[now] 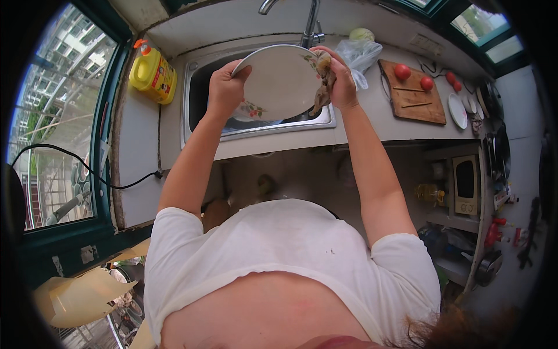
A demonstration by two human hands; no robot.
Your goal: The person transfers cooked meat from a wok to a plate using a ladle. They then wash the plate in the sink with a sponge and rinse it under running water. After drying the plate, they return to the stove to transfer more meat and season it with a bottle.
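Note:
A large white plate point(279, 83) with a printed floral pattern is held up over the stainless steel sink point(279, 127). My left hand point(227, 89) grips its left rim, thumb on the face towards me. At the right rim, my right hand point(342, 80) presses a crumpled, brownish cloth point(323, 83) against the plate. The cloth hangs down along that edge. Behind the plate stands a chrome faucet point(310, 26). Most of the sink's basin is hidden by the plate.
A yellow detergent jug point(152, 74) stands left of the sink. To the right lie a clear plastic bag point(359, 54), a wooden cutting board point(416, 98) with tomatoes point(402, 71), and a small white plate point(457, 111). A black cable point(126, 186) crosses the left ledge.

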